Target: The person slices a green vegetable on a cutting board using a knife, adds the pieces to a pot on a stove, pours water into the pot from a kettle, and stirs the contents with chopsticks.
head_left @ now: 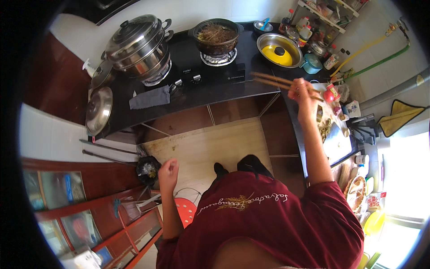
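Note:
In my right hand (303, 92) is a pair of wooden chopsticks (273, 80), the fingers closed around them. Their tips point left over the counter's edge, short of the stove. My left hand (169, 172) hangs above the floor on the left, its fingers loosely curled with nothing visible in them. A dark pot (219, 48) stands on the foil-ringed right burner, holding a brown, stringy, root-like mass. Beyond the chopsticks sits a steel basin (261, 44) with a yellow lid (277, 55) in it. Below my right wrist, a cutting board (333, 145) bears chopped greens (325, 128).
A tall steel steamer (139, 49) occupies the left burner. A grey cloth (150, 97) lies on the counter's front edge, with a round pot lid (99, 110) farther left. Bottles (305, 33) crowd the right corner. A bin (148, 169) and red stool (184, 210) stand at left.

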The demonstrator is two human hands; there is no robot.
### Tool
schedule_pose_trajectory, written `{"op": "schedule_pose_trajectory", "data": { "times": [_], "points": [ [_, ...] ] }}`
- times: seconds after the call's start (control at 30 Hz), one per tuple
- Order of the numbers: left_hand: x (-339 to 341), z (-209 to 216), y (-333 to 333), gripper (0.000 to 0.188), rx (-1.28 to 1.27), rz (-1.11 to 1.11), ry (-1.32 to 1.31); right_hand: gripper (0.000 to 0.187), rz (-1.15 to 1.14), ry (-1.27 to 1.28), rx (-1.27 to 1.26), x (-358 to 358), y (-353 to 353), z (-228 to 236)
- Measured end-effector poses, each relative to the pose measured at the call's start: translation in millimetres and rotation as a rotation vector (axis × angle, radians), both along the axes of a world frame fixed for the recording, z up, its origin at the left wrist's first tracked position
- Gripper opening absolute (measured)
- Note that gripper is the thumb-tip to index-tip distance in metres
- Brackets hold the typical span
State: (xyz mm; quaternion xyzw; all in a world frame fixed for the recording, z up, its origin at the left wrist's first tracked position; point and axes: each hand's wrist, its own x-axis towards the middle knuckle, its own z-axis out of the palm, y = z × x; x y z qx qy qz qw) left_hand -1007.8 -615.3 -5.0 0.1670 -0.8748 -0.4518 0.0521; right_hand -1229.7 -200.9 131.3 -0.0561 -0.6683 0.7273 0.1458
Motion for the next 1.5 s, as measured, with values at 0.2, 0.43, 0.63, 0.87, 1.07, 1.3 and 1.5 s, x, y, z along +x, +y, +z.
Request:
{"op": "schedule_pose_trajectory", "data": {
  "times": [0.2,0.43,0.63,0.87,1.07,1.3,1.5],
  "points": [
    [-173,62,8,0.025,-0.007,-0.232,0.122,0.045,0.091,0.044,0.001,-148,-25,5],
    [-188,27,-13,0.025,-0.089,0.054,-0.184,0.036,0.435,-0.044,0.017,-369,-97,-17],
    [-186,22,22,0.028,0.203,0.347,-0.172,0.026,0.540,-0.116,-0.127,-486,-145,-67],
    [-246,15,36,0.024,0.032,0.237,-0.236,0.023,0.560,-0.214,0.102,-525,-141,-112],
    [-287,18,26,0.022,-0.019,0.168,-0.180,0.026,0.569,-0.060,0.337,-503,-132,-66],
    [-306,12,27,0.022,0.041,0.126,-0.164,0.024,0.443,0.275,0.726,-474,-116,-54],
    [-327,14,24,0.021,-0.019,0.026,-0.128,0.013,0.657,0.687,0.791,-436,-169,-81]
  ]
}}
